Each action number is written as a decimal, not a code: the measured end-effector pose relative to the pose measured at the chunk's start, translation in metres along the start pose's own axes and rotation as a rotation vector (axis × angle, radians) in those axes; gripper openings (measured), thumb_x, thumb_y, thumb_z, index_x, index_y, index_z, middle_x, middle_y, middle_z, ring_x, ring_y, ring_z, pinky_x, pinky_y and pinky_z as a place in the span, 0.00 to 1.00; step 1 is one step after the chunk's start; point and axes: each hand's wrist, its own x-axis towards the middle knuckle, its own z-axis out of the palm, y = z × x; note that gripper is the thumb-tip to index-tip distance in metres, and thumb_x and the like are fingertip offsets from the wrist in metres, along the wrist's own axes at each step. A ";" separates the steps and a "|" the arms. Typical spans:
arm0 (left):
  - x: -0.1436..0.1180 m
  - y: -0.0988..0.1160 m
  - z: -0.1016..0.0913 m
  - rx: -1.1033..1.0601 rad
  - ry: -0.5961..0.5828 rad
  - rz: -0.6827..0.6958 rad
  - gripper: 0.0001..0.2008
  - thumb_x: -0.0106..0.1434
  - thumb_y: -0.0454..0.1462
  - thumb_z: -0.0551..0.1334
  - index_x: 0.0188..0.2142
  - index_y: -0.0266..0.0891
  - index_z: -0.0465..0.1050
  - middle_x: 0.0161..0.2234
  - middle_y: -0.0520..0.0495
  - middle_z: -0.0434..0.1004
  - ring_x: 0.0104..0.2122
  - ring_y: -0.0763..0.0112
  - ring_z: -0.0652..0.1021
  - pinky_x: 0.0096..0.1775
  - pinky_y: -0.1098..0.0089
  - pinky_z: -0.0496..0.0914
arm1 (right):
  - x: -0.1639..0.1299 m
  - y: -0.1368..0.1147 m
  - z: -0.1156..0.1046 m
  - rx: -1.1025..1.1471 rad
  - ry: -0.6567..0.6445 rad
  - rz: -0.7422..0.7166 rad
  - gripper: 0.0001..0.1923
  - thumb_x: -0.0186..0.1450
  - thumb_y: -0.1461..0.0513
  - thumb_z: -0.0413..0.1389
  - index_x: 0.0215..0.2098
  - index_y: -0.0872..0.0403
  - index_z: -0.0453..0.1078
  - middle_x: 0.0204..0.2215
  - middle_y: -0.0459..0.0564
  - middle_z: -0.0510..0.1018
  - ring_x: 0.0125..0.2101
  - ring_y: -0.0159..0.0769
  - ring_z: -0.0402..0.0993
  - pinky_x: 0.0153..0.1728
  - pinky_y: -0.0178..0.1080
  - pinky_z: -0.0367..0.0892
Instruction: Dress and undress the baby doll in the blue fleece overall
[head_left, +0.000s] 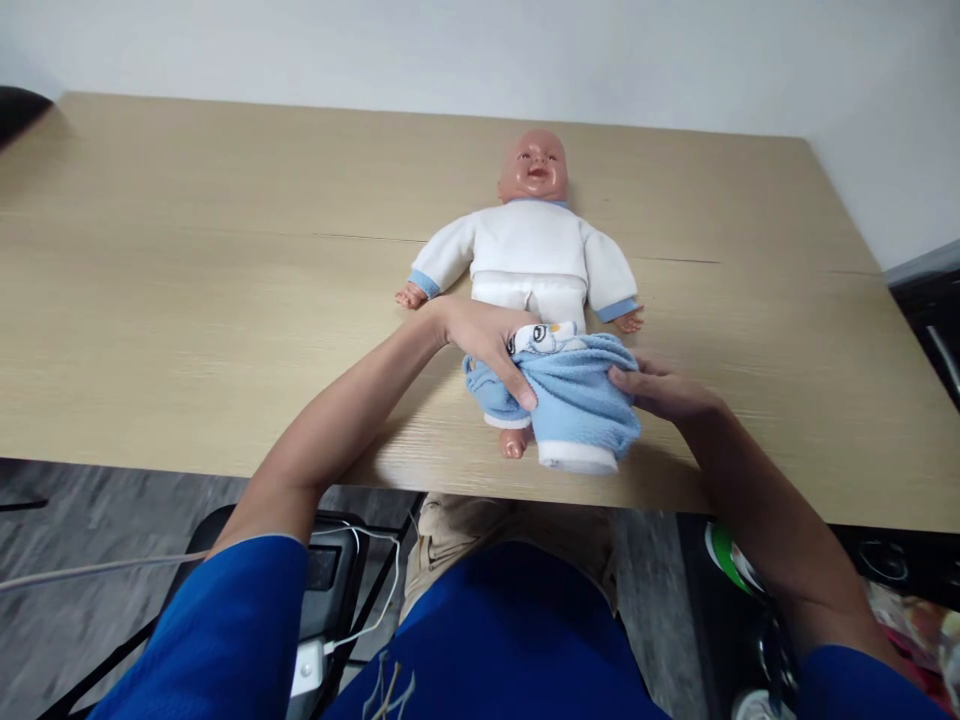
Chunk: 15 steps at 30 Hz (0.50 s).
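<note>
- Left hand (491,345) fingers (517,388) curled over the bunched blue trousers (577,400), gripping the waistband.
- Right hand (660,392) fingers pinched the same cloth from the other side.
- Doll (532,250) lay face-up on the surface (187,300), long axis pointing away, feet nearest; both hands equally near.

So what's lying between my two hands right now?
In the head view, the bunched light blue pants on the doll fill the gap: the left hand grips one side, the right hand touches the other.
</note>
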 end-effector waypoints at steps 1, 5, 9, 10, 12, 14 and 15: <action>0.000 0.000 0.000 0.005 0.032 0.004 0.26 0.56 0.59 0.91 0.42 0.46 0.94 0.43 0.45 0.97 0.44 0.47 0.93 0.49 0.55 0.93 | 0.000 -0.002 -0.001 -0.030 -0.098 -0.005 0.28 0.73 0.36 0.76 0.48 0.50 0.86 0.38 0.50 0.85 0.36 0.44 0.81 0.38 0.45 0.82; -0.001 0.001 0.000 0.028 0.010 -0.012 0.24 0.60 0.59 0.88 0.40 0.45 0.94 0.41 0.46 0.96 0.43 0.49 0.93 0.49 0.55 0.92 | -0.001 -0.004 0.001 -0.079 -0.301 -0.028 0.31 0.62 0.41 0.86 0.53 0.49 0.88 0.41 0.49 0.89 0.41 0.48 0.87 0.41 0.45 0.86; -0.002 -0.002 -0.001 0.008 0.098 0.019 0.24 0.55 0.55 0.90 0.42 0.44 0.92 0.40 0.45 0.95 0.42 0.49 0.92 0.47 0.56 0.92 | 0.002 0.007 0.004 0.015 -0.097 -0.105 0.33 0.66 0.33 0.80 0.53 0.47 0.87 0.40 0.50 0.90 0.45 0.50 0.90 0.48 0.50 0.88; -0.002 -0.003 0.000 -0.003 0.151 0.033 0.27 0.52 0.54 0.91 0.44 0.44 0.92 0.39 0.45 0.94 0.42 0.48 0.92 0.48 0.55 0.92 | 0.002 0.009 0.003 0.031 -0.056 -0.111 0.34 0.68 0.30 0.76 0.50 0.47 0.87 0.38 0.49 0.89 0.42 0.49 0.90 0.45 0.49 0.88; -0.001 -0.006 0.002 -0.020 0.254 0.059 0.33 0.47 0.53 0.93 0.49 0.45 0.92 0.39 0.45 0.94 0.44 0.45 0.93 0.51 0.53 0.92 | 0.003 0.011 0.000 0.019 -0.085 -0.100 0.36 0.71 0.26 0.71 0.44 0.48 0.86 0.33 0.50 0.87 0.35 0.46 0.86 0.38 0.47 0.85; 0.002 -0.009 0.004 -0.010 0.314 0.075 0.39 0.45 0.54 0.94 0.54 0.46 0.91 0.38 0.46 0.93 0.47 0.44 0.93 0.55 0.51 0.91 | 0.004 0.009 -0.003 -0.019 -0.167 -0.119 0.36 0.69 0.27 0.74 0.43 0.50 0.86 0.33 0.50 0.86 0.34 0.45 0.85 0.38 0.47 0.85; 0.003 -0.010 0.004 0.003 0.319 0.080 0.40 0.46 0.55 0.93 0.55 0.46 0.91 0.38 0.46 0.93 0.47 0.44 0.93 0.56 0.51 0.91 | 0.003 0.006 -0.004 -0.040 -0.198 -0.148 0.37 0.65 0.28 0.78 0.45 0.50 0.86 0.33 0.50 0.87 0.35 0.47 0.86 0.39 0.48 0.86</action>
